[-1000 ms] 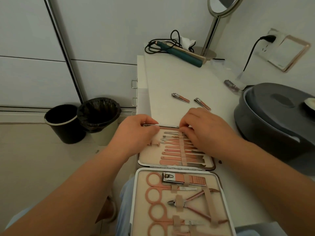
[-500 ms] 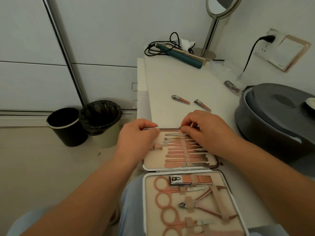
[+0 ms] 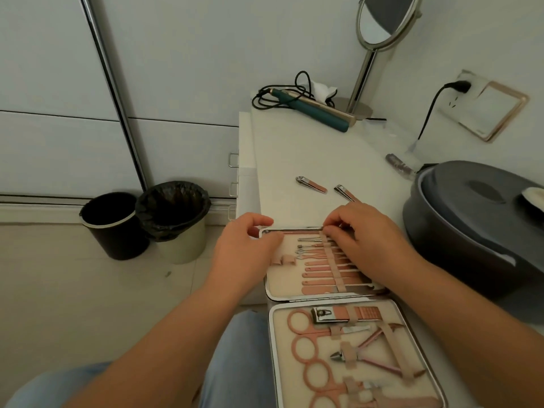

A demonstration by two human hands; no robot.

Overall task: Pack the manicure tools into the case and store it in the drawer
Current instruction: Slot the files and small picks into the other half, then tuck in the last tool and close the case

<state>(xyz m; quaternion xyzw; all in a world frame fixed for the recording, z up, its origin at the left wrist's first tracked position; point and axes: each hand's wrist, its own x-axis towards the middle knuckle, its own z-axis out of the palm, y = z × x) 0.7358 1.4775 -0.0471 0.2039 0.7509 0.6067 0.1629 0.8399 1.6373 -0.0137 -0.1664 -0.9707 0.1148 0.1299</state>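
Nearest: lower half of the open case (image 3: 418,343) overhangs the surface (image 3: 309,148) edge toward the lap; scissors (image 3: 306,348), large clipper (image 3: 344,315) and nippers (image 3: 365,353) sit strapped under elastic loops.

Next out: upper half of the case, a row of slim tools (image 3: 326,267) under one vertical elastic band (image 3: 331,260). Left hand (image 3: 244,251) rests on the left rim, thumb and fingers curled round the top-left corner; judged to be steadying the case. Right hand (image 3: 368,245) lies over the right ends of the tools, fingertips (image 3: 329,229) pinching something thin at the top of the band, probably a tool being seated in the uppermost loop; the item itself is too small to identify.

Beyond: two small nail clippers (image 3: 311,184) (image 3: 345,193) lie loose on the surface, just beyond the right hand, not yet packed.

Far: hair straightener (image 3: 318,111) with coiled cord, mirror (image 3: 382,22), grey tub (image 3: 477,231) at right. Drawer handles (image 3: 233,160) on the unit's left face; bins (image 3: 141,222) on the floor.
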